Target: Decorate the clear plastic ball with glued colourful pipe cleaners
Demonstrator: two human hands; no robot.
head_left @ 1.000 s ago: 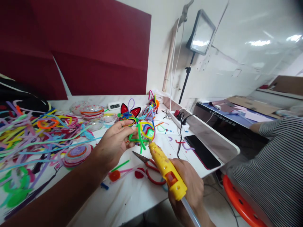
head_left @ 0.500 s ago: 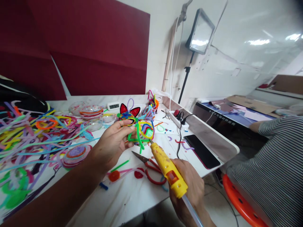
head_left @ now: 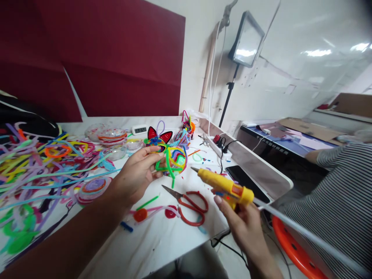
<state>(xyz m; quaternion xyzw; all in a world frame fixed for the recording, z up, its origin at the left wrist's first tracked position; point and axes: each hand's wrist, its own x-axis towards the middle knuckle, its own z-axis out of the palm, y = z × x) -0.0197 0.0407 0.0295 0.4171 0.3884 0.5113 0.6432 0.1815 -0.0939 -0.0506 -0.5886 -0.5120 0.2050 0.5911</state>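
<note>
Pinched in my left hand (head_left: 142, 166) is a round pipe-cleaner craft (head_left: 178, 159) with green strips crossing its near side. My right hand (head_left: 244, 221) grips a yellow glue gun (head_left: 225, 184), its metal tip pointing left, a short gap away from the craft. A long translucent glue stick (head_left: 302, 230) trails from the gun's back. Behind the craft sits a piece with red and black cat ears (head_left: 159, 135). Below it, red-handled scissors (head_left: 193, 207) lie open on the white table (head_left: 162, 248), beside an orange coil (head_left: 140, 215) and a red coil (head_left: 171, 211).
Tangled pipe cleaners (head_left: 55, 162) cover the table's left side. A small digital clock (head_left: 139, 129) stands at the back. To the right are a power strip (head_left: 220, 148), a black phone (head_left: 247, 182), a red stool (head_left: 296, 248) and a person in a striped sleeve (head_left: 337, 186).
My right hand has drawn the glue gun back to the right, away from the craft, and turned it more level. The scissors' handles are now uncovered. My left hand has shifted slightly left.
</note>
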